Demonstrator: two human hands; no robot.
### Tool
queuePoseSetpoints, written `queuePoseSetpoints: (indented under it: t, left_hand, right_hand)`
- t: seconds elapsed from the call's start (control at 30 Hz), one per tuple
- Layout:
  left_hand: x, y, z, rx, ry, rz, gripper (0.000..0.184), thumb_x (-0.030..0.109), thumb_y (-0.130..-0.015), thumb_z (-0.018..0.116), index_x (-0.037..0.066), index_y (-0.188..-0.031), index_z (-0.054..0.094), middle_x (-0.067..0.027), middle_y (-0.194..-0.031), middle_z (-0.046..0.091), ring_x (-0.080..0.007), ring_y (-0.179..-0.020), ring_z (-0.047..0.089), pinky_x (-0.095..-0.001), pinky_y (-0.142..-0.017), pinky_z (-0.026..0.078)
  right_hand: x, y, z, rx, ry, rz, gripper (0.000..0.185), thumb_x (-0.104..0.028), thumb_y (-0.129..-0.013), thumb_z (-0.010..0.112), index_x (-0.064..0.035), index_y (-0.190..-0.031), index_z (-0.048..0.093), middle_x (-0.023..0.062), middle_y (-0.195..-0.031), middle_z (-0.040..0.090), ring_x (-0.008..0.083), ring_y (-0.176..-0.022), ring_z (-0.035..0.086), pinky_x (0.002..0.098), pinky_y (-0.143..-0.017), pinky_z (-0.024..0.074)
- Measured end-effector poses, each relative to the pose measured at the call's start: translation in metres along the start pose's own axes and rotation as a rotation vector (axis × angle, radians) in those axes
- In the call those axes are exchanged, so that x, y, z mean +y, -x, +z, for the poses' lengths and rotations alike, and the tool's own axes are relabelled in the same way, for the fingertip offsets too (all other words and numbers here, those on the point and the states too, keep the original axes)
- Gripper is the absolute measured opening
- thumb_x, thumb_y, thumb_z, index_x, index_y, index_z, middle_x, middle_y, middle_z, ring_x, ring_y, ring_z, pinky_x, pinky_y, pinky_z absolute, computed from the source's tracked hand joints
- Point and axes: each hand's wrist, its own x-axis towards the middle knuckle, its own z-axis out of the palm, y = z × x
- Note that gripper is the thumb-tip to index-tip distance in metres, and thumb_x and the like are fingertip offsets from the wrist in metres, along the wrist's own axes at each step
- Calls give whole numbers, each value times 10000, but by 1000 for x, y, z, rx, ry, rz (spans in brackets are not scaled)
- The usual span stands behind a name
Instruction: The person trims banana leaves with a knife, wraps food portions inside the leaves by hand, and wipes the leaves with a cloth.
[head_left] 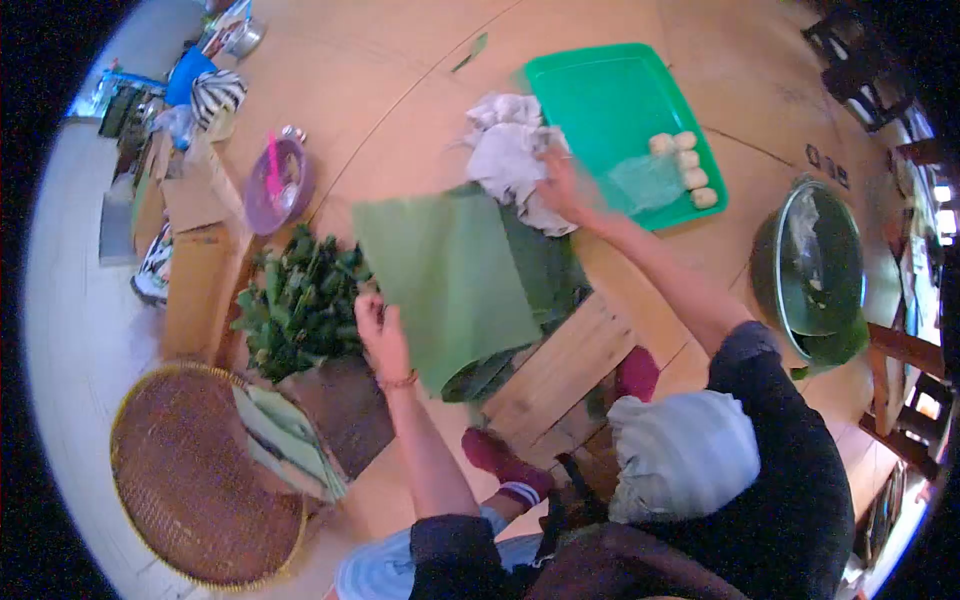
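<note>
A broad green banana leaf piece (450, 275) lies over darker leaf pieces (545, 255) on a low wooden bench (560, 375) in front of me. My left hand (385, 338) is at the leaf's left edge, fingers curled and thumb against the edge. Beyond the leaf, my right hand (568, 188), blurred by motion, is closed on a crumpled white cloth (510, 160). The cloth lies beside a green tray (590, 100). On the tray's right side sit several pale rolled pieces (688, 160) and a clear plastic sheet (645, 182).
A heap of small green leaf-wrapped bundles (300, 305) is on the left, near a cardboard box (200, 290). A round woven basket (200, 480) with folded leaves (285, 435) sits nearer. A purple basin (262, 205) stands farther off. On the right is a large metal basin (775, 265).
</note>
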Motion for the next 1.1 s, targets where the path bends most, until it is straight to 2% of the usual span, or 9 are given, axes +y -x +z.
queuePoseSetpoints:
  t: [0.07,0.17,0.37,0.6,0.73,0.87,0.93,1.03,1.1]
  left_hand:
    - [15,0,5,12,43,93,173,-40,-741,498,34,-883,433,-7,-824,421,-102,-796,427,-225,-755,362]
    - [53,2,5,-41,199,59,319,-6,-742,523,26,-1050,448,-53,-1000,485,-149,-928,469,-267,-836,372]
    - [200,27,-21,-123,544,91,382,-13,-777,505,2,-1149,418,-75,-1074,522,-140,-953,505,-275,-844,391]
    - [289,66,-94,-120,622,176,402,-5,-786,489,11,-1180,409,-86,-1083,530,-170,-966,524,-291,-842,420]
    - [322,96,-128,-62,482,264,409,-12,-806,476,1,-1206,394,-85,-1112,522,-168,-980,522,-291,-848,419]
    - [310,105,-169,-105,377,316,464,-1,-828,470,8,-1274,343,-94,-1163,505,-176,-1029,508,-291,-866,413]
    - [304,119,-178,-121,424,289,489,40,-850,474,30,-1311,311,-102,-1178,501,-187,-1047,505,-296,-879,412]
    - [270,145,-175,-97,883,293,498,158,-885,470,74,-1339,283,-129,-1252,447,-227,-1102,477,-349,-918,397]
    - [234,175,-155,-192,1422,301,677,459,-824,494,138,-1363,237,-139,-1345,337,-292,-1222,340,-436,-958,352]
  right_hand:
    - [-24,9,-55,-308,-290,306,485,-288,-781,604,-48,-1177,458,149,-1142,507,308,-978,526,388,-790,448]
    - [-29,38,-62,-412,-617,438,506,-333,-794,605,-26,-1169,461,120,-1072,550,252,-929,553,355,-735,467]
    - [-63,27,-107,-718,-1165,648,576,-440,-835,528,-2,-1196,431,83,-1139,509,202,-1052,482,350,-871,406]
    - [-155,9,-179,-823,-1905,559,533,-438,-814,555,-100,-1215,459,116,-1192,501,235,-1095,486,404,-930,389]
    - [-197,-1,-276,-701,-1653,328,423,-230,-793,630,-9,-1133,509,106,-1018,598,186,-915,585,343,-801,479]
    - [-228,22,-349,-403,-1229,-3,362,-147,-797,615,20,-1104,520,58,-962,594,119,-826,563,287,-736,469]
    - [-238,43,-375,-302,-1123,7,344,-140,-800,609,8,-1098,525,54,-955,593,117,-814,558,279,-735,463]
    - [-237,70,-390,-194,-1141,85,316,-134,-807,599,-4,-1087,532,42,-951,590,115,-817,549,271,-736,454]
    - [-239,91,-391,-110,-1176,170,293,-141,-806,600,-17,-1066,549,32,-943,592,117,-816,543,271,-733,447]
